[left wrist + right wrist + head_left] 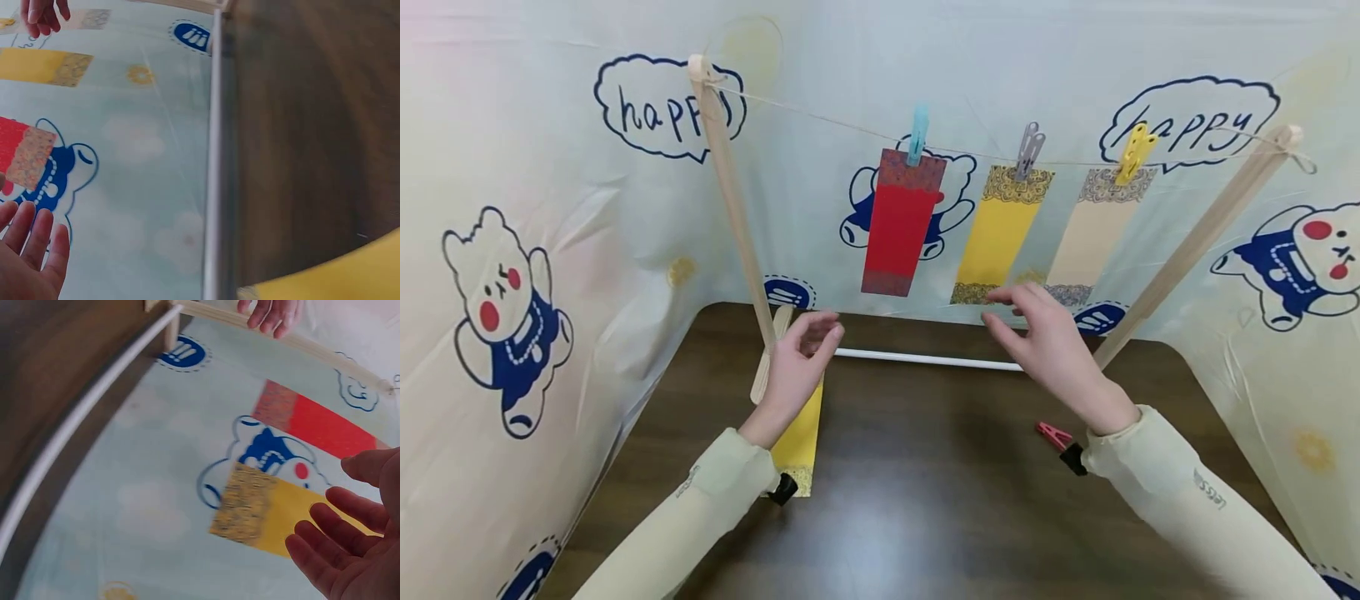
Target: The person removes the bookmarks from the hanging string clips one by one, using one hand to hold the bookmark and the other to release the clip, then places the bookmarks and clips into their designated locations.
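My left hand (797,358) hovers beside the left wooden post (733,200) with loosely bent fingers and holds nothing. Below it a yellow paper strip (797,433) with a patterned end lies on the table, partly hidden by the hand and forearm. My right hand (1048,346) is raised, fingers apart and empty, and overlaps the lower ends of the hanging strips in the head view. From a string hang a red strip (901,225) under a blue clothespin (918,136), a yellow strip (1000,237) under a grey clothespin (1030,152), and a beige strip (1099,229) under a yellow clothespin (1137,156).
A pink-red clothespin (1054,433) lies on the dark table (917,467) near my right cuff. The string runs to a right wooden post (1202,242). A white rod (925,359) spans low between the posts. A printed curtain (625,217) stands behind and at the sides.
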Demonstrator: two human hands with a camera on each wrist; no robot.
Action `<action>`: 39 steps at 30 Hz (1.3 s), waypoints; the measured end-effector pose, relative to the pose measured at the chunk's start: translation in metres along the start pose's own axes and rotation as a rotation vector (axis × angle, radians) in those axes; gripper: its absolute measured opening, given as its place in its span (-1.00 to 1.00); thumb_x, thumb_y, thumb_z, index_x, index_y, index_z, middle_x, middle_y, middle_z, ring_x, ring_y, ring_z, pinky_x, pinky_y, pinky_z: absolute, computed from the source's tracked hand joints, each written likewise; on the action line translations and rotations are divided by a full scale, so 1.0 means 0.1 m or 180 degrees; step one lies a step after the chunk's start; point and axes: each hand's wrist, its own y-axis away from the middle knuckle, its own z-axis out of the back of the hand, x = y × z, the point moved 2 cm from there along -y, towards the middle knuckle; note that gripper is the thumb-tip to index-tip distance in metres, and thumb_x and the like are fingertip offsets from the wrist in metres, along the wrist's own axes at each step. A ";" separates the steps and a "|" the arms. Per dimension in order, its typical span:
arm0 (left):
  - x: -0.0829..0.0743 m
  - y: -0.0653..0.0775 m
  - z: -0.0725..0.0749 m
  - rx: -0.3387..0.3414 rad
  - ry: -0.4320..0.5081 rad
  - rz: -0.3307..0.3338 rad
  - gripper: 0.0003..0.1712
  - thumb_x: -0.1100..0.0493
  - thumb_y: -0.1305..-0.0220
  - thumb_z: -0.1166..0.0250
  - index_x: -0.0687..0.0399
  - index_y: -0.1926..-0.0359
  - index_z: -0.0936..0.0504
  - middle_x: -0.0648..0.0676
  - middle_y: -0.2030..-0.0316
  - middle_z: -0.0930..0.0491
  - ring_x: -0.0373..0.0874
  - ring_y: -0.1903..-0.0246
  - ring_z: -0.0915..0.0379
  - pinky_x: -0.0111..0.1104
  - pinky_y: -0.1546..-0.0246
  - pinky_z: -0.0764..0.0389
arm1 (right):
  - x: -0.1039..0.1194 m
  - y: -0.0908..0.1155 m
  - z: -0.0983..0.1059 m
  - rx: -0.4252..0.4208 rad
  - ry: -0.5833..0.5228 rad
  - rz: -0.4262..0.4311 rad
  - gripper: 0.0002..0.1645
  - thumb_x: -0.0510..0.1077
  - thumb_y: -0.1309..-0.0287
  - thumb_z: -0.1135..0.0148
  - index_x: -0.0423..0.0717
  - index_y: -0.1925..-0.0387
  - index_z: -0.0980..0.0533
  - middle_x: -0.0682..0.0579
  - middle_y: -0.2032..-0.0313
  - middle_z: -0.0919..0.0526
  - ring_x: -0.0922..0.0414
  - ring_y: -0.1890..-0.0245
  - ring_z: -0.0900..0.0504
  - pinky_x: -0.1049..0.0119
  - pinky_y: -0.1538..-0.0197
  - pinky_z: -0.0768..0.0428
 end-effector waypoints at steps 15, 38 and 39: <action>-0.31 -0.19 -0.23 -0.0200 0.0352 -0.0031 -0.61 0.19 -0.47 -0.33 0.28 -0.21 -0.61 0.28 -0.11 -0.62 0.03 -0.07 -0.55 -0.39 -0.07 -0.61 | 0.27 -0.34 0.27 -0.0176 -0.0164 0.0015 -0.67 -0.16 -0.41 -0.33 -0.21 -0.12 -0.61 -0.17 -0.06 -0.66 -0.11 -0.06 -0.61 -0.08 -0.05 -0.64; -0.41 -0.69 -0.34 -0.0488 0.0770 -0.0338 -0.62 0.13 -0.44 -0.38 0.22 -0.16 -0.64 0.16 -0.06 -0.66 -0.11 -0.06 -0.57 -0.34 -0.11 -0.65 | 0.82 -1.19 0.57 -0.0436 -0.0178 0.0401 -0.59 -0.12 -0.43 -0.30 -0.20 -0.21 -0.58 -0.10 -0.17 -0.64 0.05 -0.20 -0.56 0.11 -0.22 -0.63; -0.42 -0.71 -0.34 -0.0478 0.0799 -0.0350 -0.63 0.14 -0.44 -0.38 0.22 -0.16 -0.64 0.16 -0.07 -0.66 -0.11 -0.06 -0.57 -0.35 -0.11 -0.65 | 0.84 -1.23 0.58 -0.0445 -0.0170 0.0396 -0.58 -0.11 -0.43 -0.30 -0.19 -0.23 -0.58 -0.09 -0.19 -0.63 0.06 -0.22 -0.54 0.12 -0.23 -0.62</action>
